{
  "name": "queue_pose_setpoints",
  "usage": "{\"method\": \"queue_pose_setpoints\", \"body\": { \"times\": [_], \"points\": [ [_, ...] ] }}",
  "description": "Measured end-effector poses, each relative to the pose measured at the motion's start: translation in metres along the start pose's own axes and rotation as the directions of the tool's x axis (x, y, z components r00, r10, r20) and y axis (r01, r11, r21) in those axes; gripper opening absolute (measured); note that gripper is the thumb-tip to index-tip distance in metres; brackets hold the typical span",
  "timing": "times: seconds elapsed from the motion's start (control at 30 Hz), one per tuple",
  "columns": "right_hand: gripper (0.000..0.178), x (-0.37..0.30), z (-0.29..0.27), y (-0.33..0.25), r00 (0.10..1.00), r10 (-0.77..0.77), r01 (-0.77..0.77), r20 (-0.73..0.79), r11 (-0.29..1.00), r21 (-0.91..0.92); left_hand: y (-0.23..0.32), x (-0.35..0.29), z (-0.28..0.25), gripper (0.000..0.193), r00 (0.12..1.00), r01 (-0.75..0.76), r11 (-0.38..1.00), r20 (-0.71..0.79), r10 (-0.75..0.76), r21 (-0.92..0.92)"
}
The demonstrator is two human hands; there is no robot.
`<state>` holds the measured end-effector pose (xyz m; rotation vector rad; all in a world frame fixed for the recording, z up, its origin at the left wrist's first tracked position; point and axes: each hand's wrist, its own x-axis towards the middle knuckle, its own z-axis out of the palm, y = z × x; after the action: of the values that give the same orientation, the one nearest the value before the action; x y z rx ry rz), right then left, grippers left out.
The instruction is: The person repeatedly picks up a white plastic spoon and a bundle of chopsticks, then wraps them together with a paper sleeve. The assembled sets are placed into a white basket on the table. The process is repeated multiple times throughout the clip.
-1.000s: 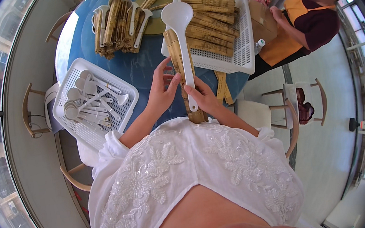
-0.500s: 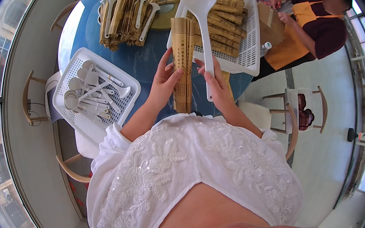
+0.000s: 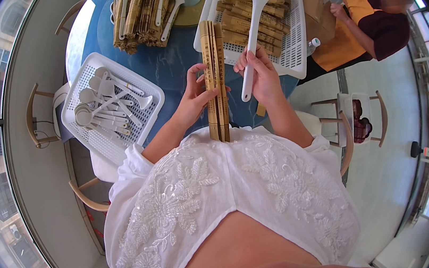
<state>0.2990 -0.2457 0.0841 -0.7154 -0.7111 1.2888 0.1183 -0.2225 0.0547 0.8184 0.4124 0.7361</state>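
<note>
Upright in my left hand [image 3: 192,97] is a long, narrow gold-brown paper sleeve [image 3: 208,54] with dark printing and folds along its length. My thumb lies across its front, and its lower end rests against my white top. To the right, my right hand [image 3: 264,78] grips a white ladle [image 3: 252,35] by its handle, bowl end up and tilted right. The ladle and the sleeve are apart. Beyond the ladle, a white plastic basket [image 3: 299,59] holds stacked gold-brown sleeves [image 3: 257,21]; whether anything is inside them is hidden.
On the blue table [image 3: 173,58], a left-hand white basket [image 3: 156,117] holds several loose white ladles [image 3: 109,101]. Behind it lies a pile of sleeved ladles [image 3: 143,14]. At the right, a person in an orange apron [image 3: 340,43] is near a cardboard box [image 3: 316,14] and a bottle [image 3: 313,44].
My right hand has moved right and upward with the ladle, which now tilts and no longer overlaps the sleeve. The sleeve has turned and looks narrower, still in my left hand.
</note>
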Motion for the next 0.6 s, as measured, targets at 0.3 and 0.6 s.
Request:
{"method": "queue_pose_setpoints", "body": {
  "times": [0.3,0.6],
  "points": [
    [0.021,0.027,0.008,-0.001,0.997,0.025,-0.032,-0.070,0.993,-0.111,0.000,0.000,-0.014,0.039,0.997,-0.048,0.980,0.071,0.035,0.191],
    [0.027,0.048,0.010,0.005,0.976,0.202,-0.204,0.080,0.979,0.025,0.005,-0.001,-0.007,0.028,0.984,-0.158,0.686,0.059,0.166,0.710]
  ]
}}
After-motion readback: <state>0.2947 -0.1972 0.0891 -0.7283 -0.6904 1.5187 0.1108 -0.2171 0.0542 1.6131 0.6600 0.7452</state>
